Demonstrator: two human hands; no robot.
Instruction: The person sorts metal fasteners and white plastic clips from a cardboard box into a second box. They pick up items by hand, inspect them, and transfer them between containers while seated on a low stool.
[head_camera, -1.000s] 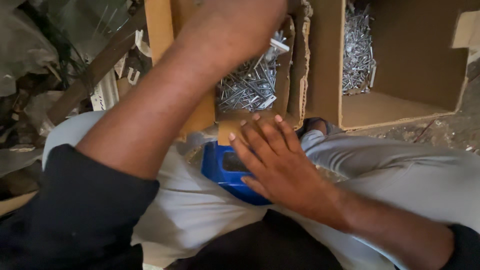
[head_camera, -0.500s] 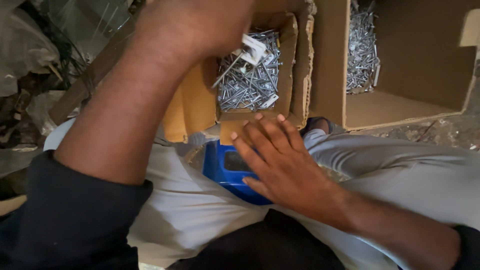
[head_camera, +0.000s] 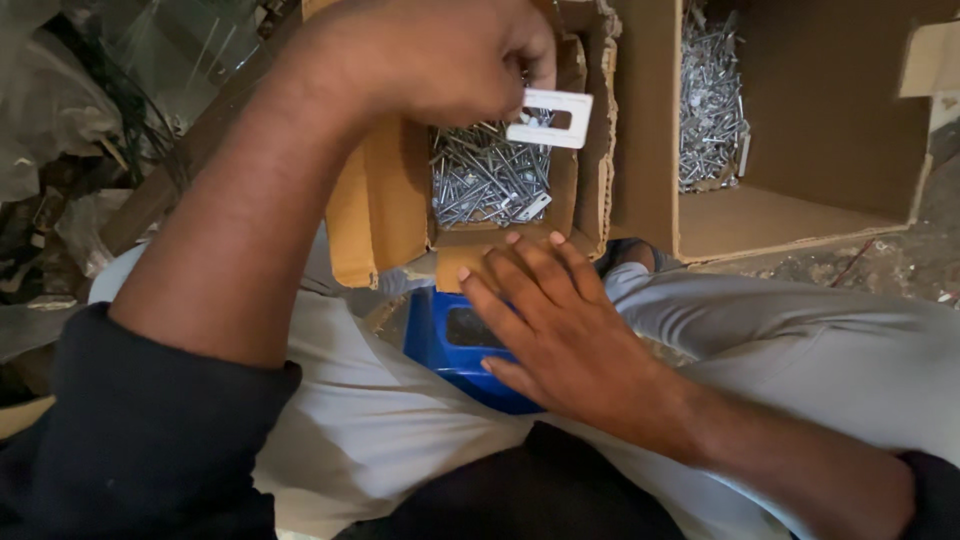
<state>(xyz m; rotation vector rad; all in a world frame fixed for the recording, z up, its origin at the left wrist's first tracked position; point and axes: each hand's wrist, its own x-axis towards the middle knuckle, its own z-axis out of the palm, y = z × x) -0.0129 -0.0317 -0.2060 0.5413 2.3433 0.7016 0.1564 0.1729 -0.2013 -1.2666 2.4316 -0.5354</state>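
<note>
White plastic plate with a rectangular slot (head_camera: 549, 119) sits pinched in my left hand's (head_camera: 430, 55) closed grip, above the small cardboard box of silver nails (head_camera: 490, 180). My right hand (head_camera: 560, 330) lies open, steadying the blue container (head_camera: 445, 345) on my lap.

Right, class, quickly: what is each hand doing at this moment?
Left hand: closed, pinching a small white plate above the box of screws.
Right hand: open, flat on the blue container, holding nothing.
</note>
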